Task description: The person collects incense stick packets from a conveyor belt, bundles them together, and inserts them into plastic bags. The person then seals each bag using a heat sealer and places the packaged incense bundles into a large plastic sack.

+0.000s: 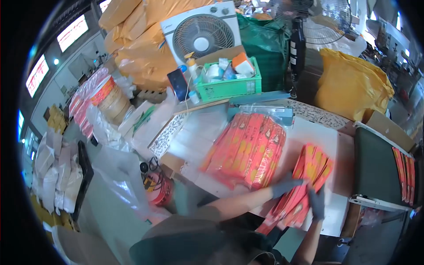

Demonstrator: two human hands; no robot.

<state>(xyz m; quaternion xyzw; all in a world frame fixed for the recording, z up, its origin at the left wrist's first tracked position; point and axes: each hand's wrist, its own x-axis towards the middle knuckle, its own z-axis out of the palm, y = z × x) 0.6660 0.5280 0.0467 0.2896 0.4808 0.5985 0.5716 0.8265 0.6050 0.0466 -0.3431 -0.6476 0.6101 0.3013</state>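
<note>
Both my hands wear dark grey gloves and hold a fanned bundle of long, flat red packets [312, 165] with yellow print. My left hand [287, 187] grips across the bundle's near left side. My right hand [316, 204] is closed along its right edge, with fingertips partly hidden and blurred. The bundle is tilted over the white tabletop [342, 176], its lower end toward my body. Left of it, a clear plastic bag [247, 150] full of similar red packets lies flat on the table.
A dark green conveyor belt [375, 163] at right carries several red packets [404, 174]. Behind the table stand a green crate [229, 88] of small items, a phone [178, 84] and a box fan [201, 37]. A yellow sack [353, 84] stands at back right, a red bucket [160, 192] below left.
</note>
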